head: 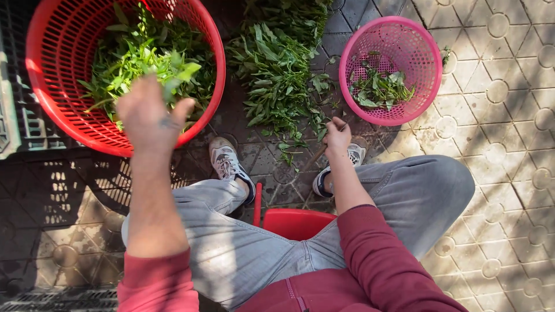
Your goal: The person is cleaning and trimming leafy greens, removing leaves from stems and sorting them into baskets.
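My left hand [151,114] is raised over the near rim of a big red basket [49,110] full of green leafy stems [144,60]. Its fingers hang loosely apart with nothing visibly in them. My right hand [337,135] is low, near my right shoe, closed on a thin bare stem [319,153] that points down toward the paving. A pile of leafy greens [276,75] lies on the ground just beyond it. A smaller pink basket [404,32] at the right holds a few green leaves [380,88].
I sit on a low red stool [296,222] with grey trousers and white sneakers [227,163]. A dark plastic crate [17,124] stands at the far left behind the red basket. Patterned paving stones [503,133] cover the ground.
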